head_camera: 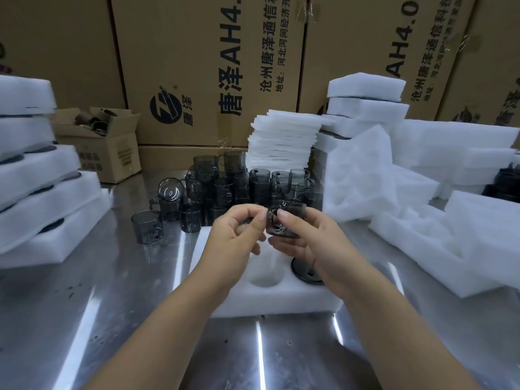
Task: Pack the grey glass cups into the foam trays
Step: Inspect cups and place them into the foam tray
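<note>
Grey glass cup being held above foam tray. Long axis being held near upright, mouth pointing up, slightly away. Cup being clasped from right by right grip, being pinched at left edge by left grip. Second cup being cradled in tray's right pocket.

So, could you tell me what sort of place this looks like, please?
Probably a packing bench in a warehouse or small factory: printed cartons stacked behind a steel table, piles of foam trays, and many loose grey cups awaiting packing.
</note>
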